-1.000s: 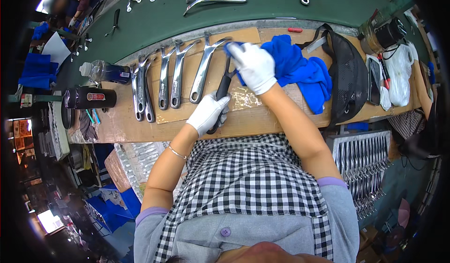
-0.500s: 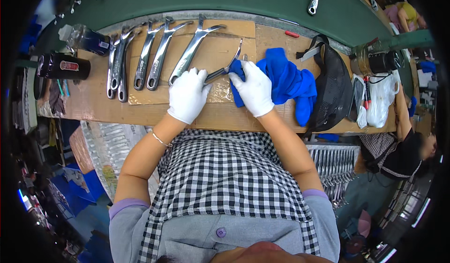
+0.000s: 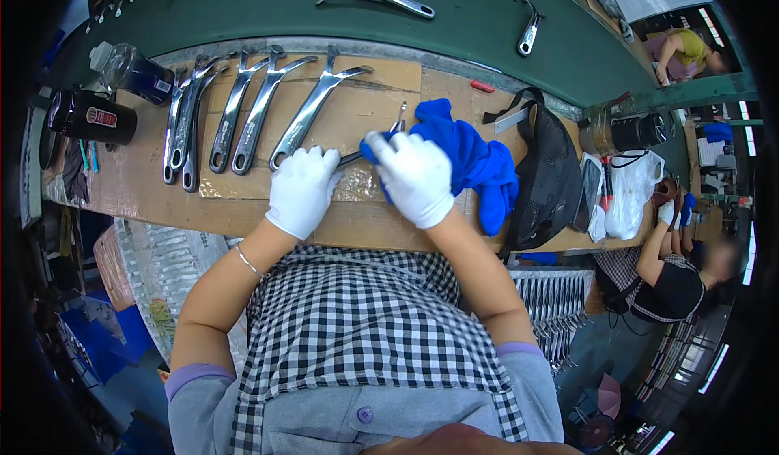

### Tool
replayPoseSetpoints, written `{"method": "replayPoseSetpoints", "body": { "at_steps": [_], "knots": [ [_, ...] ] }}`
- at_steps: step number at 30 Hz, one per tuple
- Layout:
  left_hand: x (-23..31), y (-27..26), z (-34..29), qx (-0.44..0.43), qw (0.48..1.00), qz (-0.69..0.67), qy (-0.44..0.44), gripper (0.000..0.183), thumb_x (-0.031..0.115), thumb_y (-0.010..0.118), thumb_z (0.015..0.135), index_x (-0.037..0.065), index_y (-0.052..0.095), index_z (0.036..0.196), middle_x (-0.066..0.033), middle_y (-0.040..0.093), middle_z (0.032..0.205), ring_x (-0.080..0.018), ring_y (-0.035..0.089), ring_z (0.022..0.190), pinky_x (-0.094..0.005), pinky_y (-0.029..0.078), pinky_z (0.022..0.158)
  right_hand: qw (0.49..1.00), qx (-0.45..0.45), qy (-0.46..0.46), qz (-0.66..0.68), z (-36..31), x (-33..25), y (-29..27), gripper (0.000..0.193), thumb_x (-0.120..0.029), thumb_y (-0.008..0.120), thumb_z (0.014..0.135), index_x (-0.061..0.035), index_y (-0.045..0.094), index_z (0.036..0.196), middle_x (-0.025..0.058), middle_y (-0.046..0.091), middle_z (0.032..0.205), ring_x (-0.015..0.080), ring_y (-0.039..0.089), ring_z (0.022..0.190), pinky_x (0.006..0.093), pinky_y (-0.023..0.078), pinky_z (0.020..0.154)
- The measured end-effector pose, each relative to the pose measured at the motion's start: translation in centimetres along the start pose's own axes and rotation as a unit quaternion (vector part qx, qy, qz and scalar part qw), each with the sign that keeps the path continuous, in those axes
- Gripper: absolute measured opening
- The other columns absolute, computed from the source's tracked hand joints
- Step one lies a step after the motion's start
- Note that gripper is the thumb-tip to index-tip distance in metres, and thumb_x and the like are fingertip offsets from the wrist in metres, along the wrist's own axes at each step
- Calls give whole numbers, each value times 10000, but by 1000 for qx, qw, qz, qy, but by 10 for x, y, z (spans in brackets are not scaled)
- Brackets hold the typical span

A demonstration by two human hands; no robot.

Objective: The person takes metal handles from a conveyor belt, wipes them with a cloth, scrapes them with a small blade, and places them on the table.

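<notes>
My left hand, in a white glove, is closed round the handle end of a polished metal tool with a forked tip. Against the tool's upper part, my right hand, also gloved, presses a blue cloth; its fingers are slightly smeared by motion and cover much of the tool. The cloth's loose end trails to the right across the bench. Left of my hands lie several matching forked metal tools, each with a hole in its handle, the nearest tool just beyond my left hand.
Cardboard covers part of the wooden bench. Two dark bottles stand at left; a black bag and white plastic bag lie at right. Beyond is a green surface with more tools. Metal pieces hang below; a co-worker is at right.
My right hand and the cloth have moved left along the tool, closer to my left hand. My left hand keeps its grip. The whole view has shifted slightly.
</notes>
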State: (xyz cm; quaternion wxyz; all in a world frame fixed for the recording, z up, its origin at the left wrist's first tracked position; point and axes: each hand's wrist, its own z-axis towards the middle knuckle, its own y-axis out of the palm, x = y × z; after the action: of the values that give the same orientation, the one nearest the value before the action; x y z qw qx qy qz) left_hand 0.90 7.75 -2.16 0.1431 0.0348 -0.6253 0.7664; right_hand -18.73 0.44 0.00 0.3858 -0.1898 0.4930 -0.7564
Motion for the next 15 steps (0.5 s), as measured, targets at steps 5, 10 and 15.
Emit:
{"method": "replayPoseSetpoints", "body": {
  "at_steps": [5, 10, 15],
  "knots": [
    [1, -4, 4, -8, 1000, 22, -5, 205, 240, 702, 871, 94, 587, 959, -91, 606, 857, -282, 625, 808, -421, 525, 668, 983, 117, 136, -49, 15, 49, -16, 373, -135, 701, 765, -145, 671, 1137, 59, 572, 778, 250, 605, 694, 389, 495, 604],
    [4, -2, 11, -29, 999, 43, 8, 200, 236, 702, 867, 97, 586, 952, -87, 601, 848, -284, 620, 800, -419, 529, 674, 999, -43, -7, 25, -3, -6, 1, 376, -103, 643, 782, -119, 656, 1158, 56, 569, 770, 242, 585, 681, 385, 470, 587],
    [-5, -13, 19, -93, 993, -55, -39, 257, 214, 743, 844, 58, 577, 964, -109, 625, 887, -322, 626, 846, -435, 508, 732, 992, 53, 117, -3, 6, 41, -18, 349, -126, 643, 814, -145, 668, 1161, 59, 578, 787, 252, 613, 728, 386, 500, 609]
  ]
}}
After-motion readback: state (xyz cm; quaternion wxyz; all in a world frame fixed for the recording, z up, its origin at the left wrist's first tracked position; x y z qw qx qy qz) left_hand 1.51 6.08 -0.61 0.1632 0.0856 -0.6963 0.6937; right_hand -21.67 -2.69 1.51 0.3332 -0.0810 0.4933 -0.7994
